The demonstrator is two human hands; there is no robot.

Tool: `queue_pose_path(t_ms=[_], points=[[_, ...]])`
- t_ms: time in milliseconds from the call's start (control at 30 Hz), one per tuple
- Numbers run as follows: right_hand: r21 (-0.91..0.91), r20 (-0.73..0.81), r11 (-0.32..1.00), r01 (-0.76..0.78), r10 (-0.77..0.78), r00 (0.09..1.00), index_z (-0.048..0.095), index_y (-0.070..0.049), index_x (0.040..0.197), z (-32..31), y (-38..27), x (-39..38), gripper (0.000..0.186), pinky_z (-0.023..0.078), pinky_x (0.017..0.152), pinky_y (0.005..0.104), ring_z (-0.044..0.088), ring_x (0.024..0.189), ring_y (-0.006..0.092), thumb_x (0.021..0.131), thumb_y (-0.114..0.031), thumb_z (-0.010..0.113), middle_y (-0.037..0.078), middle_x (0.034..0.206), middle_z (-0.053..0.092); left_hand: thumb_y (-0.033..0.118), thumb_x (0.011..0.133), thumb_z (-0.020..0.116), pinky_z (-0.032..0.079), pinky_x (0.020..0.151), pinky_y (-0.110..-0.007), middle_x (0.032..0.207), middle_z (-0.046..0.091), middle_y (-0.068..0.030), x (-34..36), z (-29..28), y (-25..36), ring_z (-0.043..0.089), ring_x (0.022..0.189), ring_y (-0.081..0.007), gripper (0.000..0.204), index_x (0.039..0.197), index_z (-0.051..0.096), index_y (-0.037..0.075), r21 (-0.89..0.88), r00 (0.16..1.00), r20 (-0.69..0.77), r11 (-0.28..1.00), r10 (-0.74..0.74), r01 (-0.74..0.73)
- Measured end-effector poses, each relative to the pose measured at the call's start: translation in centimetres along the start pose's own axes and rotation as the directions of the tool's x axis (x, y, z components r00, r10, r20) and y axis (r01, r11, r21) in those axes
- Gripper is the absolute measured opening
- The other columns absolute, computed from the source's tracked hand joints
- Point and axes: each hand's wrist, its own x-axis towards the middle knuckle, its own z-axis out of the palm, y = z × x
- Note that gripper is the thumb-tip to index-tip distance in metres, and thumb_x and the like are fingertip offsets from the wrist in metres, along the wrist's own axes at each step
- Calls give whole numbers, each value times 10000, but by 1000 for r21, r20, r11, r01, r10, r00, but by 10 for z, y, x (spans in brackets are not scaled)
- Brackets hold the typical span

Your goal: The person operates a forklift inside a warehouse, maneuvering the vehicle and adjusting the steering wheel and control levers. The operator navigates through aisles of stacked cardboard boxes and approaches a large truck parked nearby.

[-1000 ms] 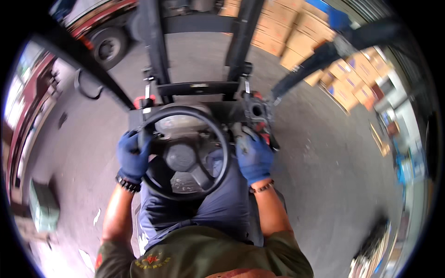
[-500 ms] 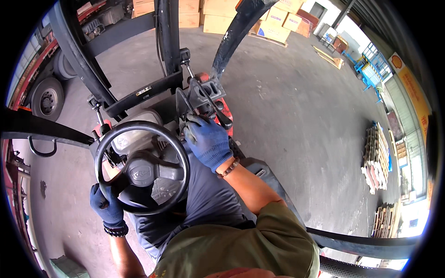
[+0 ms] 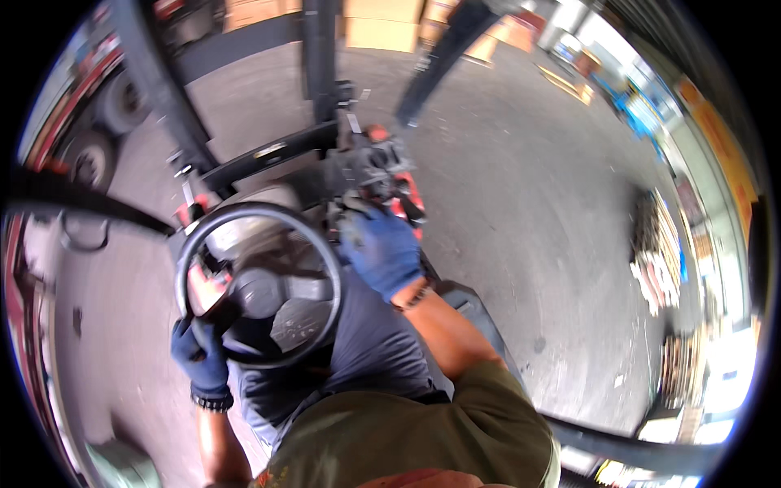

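Note:
Seated at the controls of a forklift, I have both hands in knitted blue gloves. My left hand [image 3: 199, 358] is wrapped round the lower left of the black steering wheel [image 3: 259, 209]. To the right of the wheel, my right hand [image 3: 381, 254] rests palm down by the lever console [image 3: 370, 167], its fingers curled over a control lever that the glove mostly hides. Just beyond those fingers stands another black lever [image 3: 409, 207]. Motion blurs the console and the fingertips.
Ahead rise the dark mast uprights [image 3: 321, 61], with cardboard boxes [image 3: 382, 28] beyond. A truck wheel [image 3: 89, 163] shows at far left. Stacked pallets [image 3: 657, 252] stand at right, with a yellow pallet jack [image 3: 565, 84] and blue equipment [image 3: 639, 114] farther off.
The whole view has shifted slightly and become blurred; the wheel and both hands appear a little farther right and higher. Both hands keep their places on the controls.

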Motion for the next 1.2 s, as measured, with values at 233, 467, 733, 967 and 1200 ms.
queue_pose_path(t_ms=[233,467,733,967,1200], points=[[-54,-32,998,16,-18,999,798,-65,1288,14,-188,-2,300,602,1028,517,744,1205,411,1009,-168,759,158,1341,800,177,924,841,545,695,-469,862,772,-152,35,-184,-33,733,778,-383,174,802,773,72,29,989,73,991,128,-130],[-84,68,994,-68,73,995,784,23,1277,-5,-326,-64,295,587,1064,492,751,1211,425,1092,-154,638,218,1323,801,211,979,821,531,668,-518,749,685,-146,-40,-325,-53,689,723,-397,302,733,706,79,-85,994,14,990,111,-109],[-114,122,979,-168,182,976,810,20,1254,-14,-376,-105,288,606,1046,453,766,1221,376,1107,-150,630,189,1343,809,171,1031,788,627,795,-488,991,809,-171,-75,-384,-51,766,910,-402,245,831,747,35,-67,979,177,994,100,-89],[-170,78,972,-162,177,981,807,6,1261,-15,-447,-117,306,603,1022,462,767,1188,379,1116,-195,628,175,1310,817,285,1057,763,562,730,-489,778,701,-130,-83,-445,-62,677,781,-375,386,729,710,88,-56,979,170,993,117,-109],[-156,57,962,-224,236,970,808,9,1231,-3,-534,-121,323,596,1020,466,765,1187,377,1112,-234,632,171,1323,814,279,1061,757,550,723,-477,778,685,-124,-85,-515,-107,667,765,-363,396,710,694,107,-90,973,143,982,178,-167]])
